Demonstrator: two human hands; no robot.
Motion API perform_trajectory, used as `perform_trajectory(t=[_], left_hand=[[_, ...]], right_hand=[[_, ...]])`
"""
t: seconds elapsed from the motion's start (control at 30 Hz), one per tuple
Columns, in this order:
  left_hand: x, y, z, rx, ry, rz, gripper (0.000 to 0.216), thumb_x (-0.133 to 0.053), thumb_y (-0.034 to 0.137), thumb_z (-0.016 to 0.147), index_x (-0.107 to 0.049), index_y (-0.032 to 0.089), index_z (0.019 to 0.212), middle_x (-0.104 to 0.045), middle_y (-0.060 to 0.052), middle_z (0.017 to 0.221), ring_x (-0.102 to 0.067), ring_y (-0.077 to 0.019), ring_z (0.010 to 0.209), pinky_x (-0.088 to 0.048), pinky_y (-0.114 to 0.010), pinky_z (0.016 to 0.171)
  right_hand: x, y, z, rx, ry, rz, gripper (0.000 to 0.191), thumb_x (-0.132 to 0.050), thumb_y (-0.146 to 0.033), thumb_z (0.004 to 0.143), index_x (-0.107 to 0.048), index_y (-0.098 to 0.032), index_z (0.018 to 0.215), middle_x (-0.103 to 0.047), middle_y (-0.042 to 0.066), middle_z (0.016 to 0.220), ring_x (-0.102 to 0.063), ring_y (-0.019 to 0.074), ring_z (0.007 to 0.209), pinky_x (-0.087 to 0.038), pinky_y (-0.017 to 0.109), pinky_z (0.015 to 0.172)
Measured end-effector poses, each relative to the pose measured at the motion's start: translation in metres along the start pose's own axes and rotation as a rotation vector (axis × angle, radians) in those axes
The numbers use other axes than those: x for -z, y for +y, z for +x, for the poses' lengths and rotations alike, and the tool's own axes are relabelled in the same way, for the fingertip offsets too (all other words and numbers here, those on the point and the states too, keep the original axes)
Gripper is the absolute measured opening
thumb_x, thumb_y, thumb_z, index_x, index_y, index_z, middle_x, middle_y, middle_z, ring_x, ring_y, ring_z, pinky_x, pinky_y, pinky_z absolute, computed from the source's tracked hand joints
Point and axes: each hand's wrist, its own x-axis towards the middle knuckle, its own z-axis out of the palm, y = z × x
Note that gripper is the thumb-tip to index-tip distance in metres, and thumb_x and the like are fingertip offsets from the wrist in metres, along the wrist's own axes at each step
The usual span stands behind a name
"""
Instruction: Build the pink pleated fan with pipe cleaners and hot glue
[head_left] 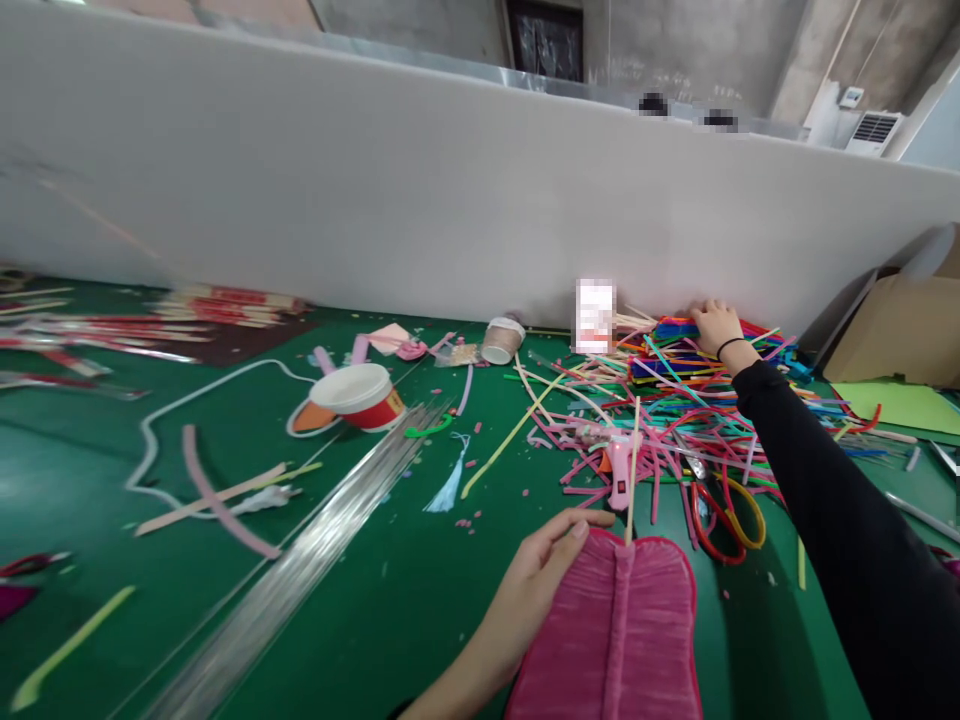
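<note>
My left hand (541,568) rests at the near edge of the green table (390,590), its fingers closed on the top left edge of a pink pleated fan-like piece (619,625) with a thin wooden stick (632,470) rising from its middle. My right hand (716,327), in a black sleeve with a dark wrist band, reaches far across to the white wall. Its fingers curl down onto a heap of coloured pipe cleaners (675,370). Whether it grips any of them is hidden.
A pink glue gun (619,470) and red-and-yellow scissors (724,510) lie among loose strips. A red-and-white paper bowl (358,395), a paper cup (502,340), a bundle of metal wires (315,550), a white cable (161,440) and a cardboard box (896,330) are about.
</note>
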Motion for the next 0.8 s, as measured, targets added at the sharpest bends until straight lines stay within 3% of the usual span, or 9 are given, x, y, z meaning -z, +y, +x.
perform_trajectory(t=[0.13, 0.23, 0.4, 0.63, 0.7, 0.8], left_hand=[[-0.001, 0.002, -0.002, 0.02, 0.022, -0.033, 0.055, -0.067, 0.067, 0.078, -0.072, 0.021, 0.107, -0.056, 0.003, 0.061, -0.043, -0.0121, 0.053, -0.031, -0.022, 0.053], [-0.002, 0.004, -0.004, 0.035, 0.027, -0.027, 0.061, -0.067, 0.069, 0.077, -0.069, 0.021, 0.114, -0.052, 0.004, 0.057, -0.039, -0.0111, 0.05, -0.029, -0.022, 0.051], [-0.004, 0.005, -0.004, 0.014, 0.016, -0.034, 0.059, -0.069, 0.068, 0.076, -0.07, 0.021, 0.112, -0.055, 0.003, 0.059, -0.04, -0.0114, 0.051, -0.03, -0.022, 0.052], [-0.004, -0.004, 0.0, -0.045, -0.051, 0.126, 0.054, -0.061, 0.068, 0.082, -0.075, 0.021, 0.105, -0.065, -0.001, 0.067, -0.053, -0.0164, 0.058, -0.038, -0.025, 0.056], [-0.001, -0.007, 0.0, -0.109, -0.065, 0.231, 0.054, -0.056, 0.067, 0.086, -0.074, 0.023, 0.111, -0.069, -0.002, 0.073, -0.059, -0.0192, 0.064, -0.044, -0.027, 0.061], [0.003, -0.009, 0.0, -0.198, -0.048, 0.387, 0.05, -0.051, 0.062, 0.091, -0.07, 0.025, 0.12, -0.077, -0.005, 0.092, -0.069, -0.0238, 0.083, -0.052, -0.03, 0.077]], right_hand=[[0.009, 0.005, -0.01, 0.002, 0.033, 0.029, 0.06, -0.064, -0.034, 0.087, -0.047, -0.007, 0.138, -0.05, 0.026, 0.14, -0.046, 0.0388, 0.124, -0.043, 0.047, 0.096], [0.02, 0.012, -0.026, 0.004, 0.059, 0.063, 0.056, -0.052, -0.026, 0.093, -0.04, -0.009, 0.145, -0.054, 0.023, 0.138, -0.049, 0.0354, 0.124, -0.045, 0.045, 0.097], [0.031, 0.027, -0.046, 0.042, 0.012, 0.101, 0.038, -0.054, -0.028, 0.093, -0.058, -0.014, 0.129, -0.065, 0.018, 0.124, -0.057, 0.0315, 0.118, -0.044, 0.042, 0.102], [0.017, 0.033, -0.013, -0.02, -0.055, 0.076, 0.067, -0.058, -0.015, 0.085, -0.038, -0.011, 0.149, -0.055, 0.022, 0.143, -0.053, 0.0306, 0.13, -0.047, 0.041, 0.101], [0.01, 0.029, -0.005, -0.001, -0.088, 0.087, 0.069, -0.064, -0.015, 0.081, -0.044, -0.016, 0.148, -0.057, 0.019, 0.143, -0.055, 0.0299, 0.128, -0.047, 0.04, 0.101], [0.001, 0.021, -0.002, 0.005, -0.128, 0.106, 0.056, -0.07, -0.019, 0.077, -0.061, -0.022, 0.132, -0.066, 0.015, 0.128, -0.062, 0.0307, 0.114, -0.05, 0.042, 0.094]])
